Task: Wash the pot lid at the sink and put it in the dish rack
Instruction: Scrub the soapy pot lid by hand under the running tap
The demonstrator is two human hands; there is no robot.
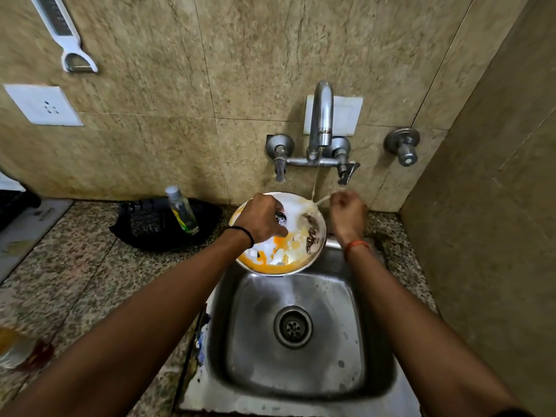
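The steel pot lid (282, 260) sits tilted at the back edge of the sink (301, 374), smeared with yellow residue and white foam. My left hand (260, 219) presses a dark scrubber (281, 218) onto the lid's upper part. Just right of the lid's rim, my right hand (349, 216) is curled into a fist with nothing visible in it; it looks blurred. A thin stream of water falls from the tap (322, 115) between the lid and that hand. A black dish rack (144, 224) lies on the counter left of the lid.
A clear bottle (182, 210) with a grey cap leans in the black rack. The speckled stone counter (90, 266) runs left, with a mat (27, 227) at its far left and a stained dish (12, 347) near the front. A tiled side wall (496, 206) closes the right.
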